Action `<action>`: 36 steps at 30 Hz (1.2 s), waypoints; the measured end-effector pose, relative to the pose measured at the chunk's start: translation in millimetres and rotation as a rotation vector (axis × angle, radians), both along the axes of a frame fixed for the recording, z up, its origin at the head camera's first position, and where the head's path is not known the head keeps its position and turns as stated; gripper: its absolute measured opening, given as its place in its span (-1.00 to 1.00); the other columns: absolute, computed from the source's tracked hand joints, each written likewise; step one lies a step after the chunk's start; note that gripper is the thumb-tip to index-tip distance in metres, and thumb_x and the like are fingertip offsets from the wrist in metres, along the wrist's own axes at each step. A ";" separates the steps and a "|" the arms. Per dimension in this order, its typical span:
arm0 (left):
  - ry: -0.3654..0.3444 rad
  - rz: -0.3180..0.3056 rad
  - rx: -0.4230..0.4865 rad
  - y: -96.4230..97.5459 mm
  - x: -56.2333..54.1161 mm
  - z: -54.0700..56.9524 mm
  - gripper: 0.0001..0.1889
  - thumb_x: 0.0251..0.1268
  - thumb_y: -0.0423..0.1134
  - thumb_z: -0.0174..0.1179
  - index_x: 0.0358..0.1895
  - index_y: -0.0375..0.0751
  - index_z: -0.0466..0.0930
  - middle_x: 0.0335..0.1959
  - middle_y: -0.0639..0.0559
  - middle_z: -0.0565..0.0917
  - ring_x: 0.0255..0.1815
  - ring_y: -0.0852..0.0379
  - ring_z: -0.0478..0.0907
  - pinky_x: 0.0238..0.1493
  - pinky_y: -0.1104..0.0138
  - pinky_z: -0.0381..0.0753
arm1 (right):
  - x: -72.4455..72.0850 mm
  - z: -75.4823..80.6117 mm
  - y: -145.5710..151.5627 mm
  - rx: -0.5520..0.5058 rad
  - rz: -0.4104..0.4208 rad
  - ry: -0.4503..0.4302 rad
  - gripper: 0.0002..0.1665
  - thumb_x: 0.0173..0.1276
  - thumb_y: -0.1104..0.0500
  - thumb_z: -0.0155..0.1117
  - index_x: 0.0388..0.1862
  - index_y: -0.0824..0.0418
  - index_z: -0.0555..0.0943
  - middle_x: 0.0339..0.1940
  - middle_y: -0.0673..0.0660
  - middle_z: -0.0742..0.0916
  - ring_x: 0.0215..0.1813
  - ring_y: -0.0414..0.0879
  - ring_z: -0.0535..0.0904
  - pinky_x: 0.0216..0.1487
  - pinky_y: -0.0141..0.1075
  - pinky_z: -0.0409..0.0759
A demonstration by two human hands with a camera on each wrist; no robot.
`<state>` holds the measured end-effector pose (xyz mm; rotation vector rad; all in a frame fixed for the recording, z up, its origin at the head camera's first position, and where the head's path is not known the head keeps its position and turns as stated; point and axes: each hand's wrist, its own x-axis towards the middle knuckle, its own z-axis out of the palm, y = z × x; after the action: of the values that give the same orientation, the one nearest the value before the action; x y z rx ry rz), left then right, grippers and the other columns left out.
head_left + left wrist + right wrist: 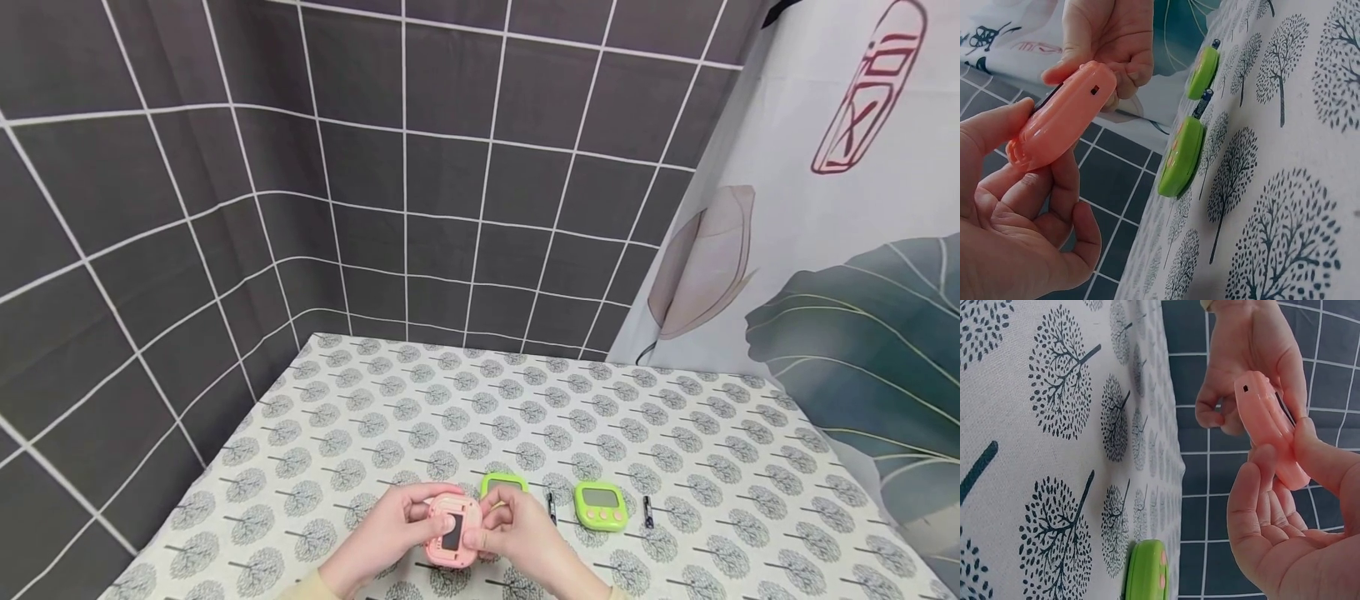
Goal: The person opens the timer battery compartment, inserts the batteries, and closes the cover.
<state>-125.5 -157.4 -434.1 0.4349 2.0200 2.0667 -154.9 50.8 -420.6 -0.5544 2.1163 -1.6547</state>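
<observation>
Head view: left hand (386,529) and right hand (525,537) pinch a pink device (436,550) between thumbs and bent fingers, above the near cloth (420,433). Step in hand looks like working at its dark rectangle (452,536); next move likely calls for steady thumbs. Smooth, rounded plastic; tree-printed fabric; green device (600,497) lies right.

Room type couldn't be pinned down; a fabric-draped corner was shown. A tree-print tablecloth (423,408) was laid flat. Back and left were bounded by dark, white-gridded fabric (450,179), rippled at the bend. The right was hung with a white curtain (787,108), printed with a blue-green leaf (862,333) and red seal-style mark (873,92).
</observation>
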 end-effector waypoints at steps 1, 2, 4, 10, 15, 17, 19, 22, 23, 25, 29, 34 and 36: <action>0.006 -0.002 -0.003 -0.2 -0.2 -0.2 -0.53 0.25 -0.35 0.20 0.19 -0.50 0.41 -0.13 -0.33 0.67 -0.20 0.17 0.68 -0.16 0.36 0.65 | 0.0 0.0 0.0 -0.003 -0.001 -0.001 -0.65 0.06 0.24 0.47 -0.30 0.33 0.47 -0.56 0.00 0.61 -0.49 -0.24 0.53 -0.45 -0.43 0.56; 0.010 -0.004 -0.006 -0.4 -0.5 -0.4 -0.53 0.24 -0.35 0.20 0.19 -0.50 0.41 -0.14 -0.33 0.67 -0.21 0.17 0.68 -0.16 0.36 0.65 | 0.0 0.0 0.1 -0.003 -0.002 -0.001 -0.64 0.06 0.23 0.47 -0.30 0.33 0.47 -0.56 0.01 0.61 -0.49 -0.24 0.53 -0.45 -0.43 0.57; 0.017 -0.008 -0.012 -0.5 -0.8 -0.8 -0.53 0.24 -0.34 0.20 0.19 -0.48 0.41 -0.14 -0.32 0.67 -0.21 0.17 0.67 -0.16 0.35 0.65 | 0.2 0.2 0.3 -0.010 -0.005 -0.005 -0.63 0.06 0.22 0.47 -0.29 0.34 0.47 -0.54 0.01 0.61 -0.48 -0.23 0.53 -0.42 -0.42 0.59; 0.005 -0.020 -0.008 -2.3 -1.2 -2.1 -0.55 0.26 -0.33 0.19 0.18 -0.45 0.41 -0.16 -0.31 0.68 -0.20 0.15 0.67 -0.16 0.33 0.65 | 1.2 -1.2 0.4 -0.046 0.003 -0.006 -0.61 0.09 0.19 0.46 -0.25 0.35 0.47 -0.48 0.05 0.64 -0.47 -0.23 0.56 -0.38 -0.43 0.59; -0.006 -0.022 -0.003 -4.2 -1.3 -2.3 -0.56 0.28 -0.31 0.19 0.15 -0.48 0.40 -0.23 -0.32 0.70 -0.27 0.20 0.68 -0.19 0.40 0.63 | 1.4 -2.8 -1.0 -0.059 0.002 0.026 -0.63 0.08 0.22 0.45 -0.28 0.39 0.49 -0.45 0.09 0.66 -0.47 -0.25 0.58 -0.37 -0.44 0.60; -0.002 -0.021 0.002 -4.5 -0.9 -2.4 -0.57 0.29 -0.31 0.18 0.13 -0.52 0.39 -0.27 -0.34 0.70 -0.31 0.23 0.67 -0.21 0.42 0.62 | 1.3 -3.2 -1.2 -0.056 0.000 0.036 -0.64 0.08 0.23 0.46 -0.28 0.39 0.49 -0.45 0.09 0.66 -0.47 -0.25 0.58 -0.37 -0.44 0.61; 0.004 -0.018 0.010 -4.6 -0.4 -3.1 -0.57 0.29 -0.32 0.17 0.12 -0.55 0.38 -0.29 -0.37 0.69 -0.33 0.23 0.67 -0.21 0.42 0.62 | 1.3 -3.2 -1.5 -0.051 -0.007 0.046 -0.65 0.08 0.23 0.46 -0.29 0.39 0.50 -0.45 0.09 0.66 -0.46 -0.25 0.58 -0.37 -0.44 0.60; 0.004 -0.006 0.002 -5.1 -0.7 -4.2 -0.58 0.30 -0.31 0.16 0.12 -0.53 0.38 -0.29 -0.36 0.69 -0.32 0.17 0.69 -0.19 0.41 0.62 | 2.1 -2.7 -1.7 -0.043 -0.020 0.064 -0.65 0.08 0.21 0.46 -0.29 0.38 0.51 -0.44 0.08 0.66 -0.44 -0.26 0.56 -0.37 -0.46 0.59; 0.002 0.000 -0.005 -5.2 -0.9 -4.5 -0.58 0.30 -0.30 0.17 0.12 -0.51 0.39 -0.28 -0.34 0.70 -0.31 0.14 0.69 -0.17 0.40 0.62 | 2.5 -2.3 -1.8 -0.043 -0.023 0.069 -0.65 0.09 0.21 0.45 -0.28 0.38 0.51 -0.43 0.08 0.66 -0.43 -0.26 0.56 -0.36 -0.46 0.59; -0.007 0.009 -0.016 -5.7 -1.6 -4.9 -0.59 0.30 -0.28 0.17 0.12 -0.47 0.40 -0.26 -0.30 0.71 -0.26 0.07 0.70 -0.12 0.40 0.60 | 3.6 -1.6 -2.1 -0.044 -0.028 0.087 -0.65 0.10 0.20 0.44 -0.28 0.38 0.51 -0.42 0.08 0.65 -0.41 -0.26 0.55 -0.36 -0.46 0.58; -0.003 0.030 -0.048 -6.2 -2.7 -4.4 -0.61 0.30 -0.25 0.17 0.10 -0.43 0.45 -0.19 -0.23 0.72 -0.18 0.01 0.69 -0.01 0.43 0.54 | 6.8 -0.2 -3.1 -0.040 -0.053 0.134 -0.64 0.11 0.17 0.44 -0.28 0.36 0.51 -0.40 0.07 0.64 -0.39 -0.27 0.54 -0.33 -0.44 0.58; 0.040 0.066 -0.063 -5.6 -1.1 -3.0 -0.66 0.30 -0.26 0.18 0.01 -0.45 0.51 -0.13 -0.20 0.71 -0.15 0.08 0.68 -0.03 0.43 0.55 | 12.9 3.8 -5.1 -0.009 -0.123 0.199 -0.64 0.07 0.09 0.47 -0.31 0.27 0.53 -0.44 0.02 0.62 -0.38 -0.28 0.51 -0.31 -0.43 0.55; 0.048 0.078 -0.070 -4.9 -0.7 -2.4 -0.67 0.29 -0.26 0.18 -0.01 -0.45 0.53 -0.13 -0.20 0.70 -0.16 0.13 0.67 -0.06 0.42 0.57 | 14.9 5.3 -5.8 0.000 -0.147 0.228 -0.64 0.05 0.07 0.48 -0.32 0.24 0.54 -0.46 0.00 0.61 -0.39 -0.28 0.50 -0.31 -0.43 0.54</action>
<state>-126.2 -162.3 -436.5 0.4035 2.1626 2.0411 -140.0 44.9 -415.3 -0.6271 2.3706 -1.7414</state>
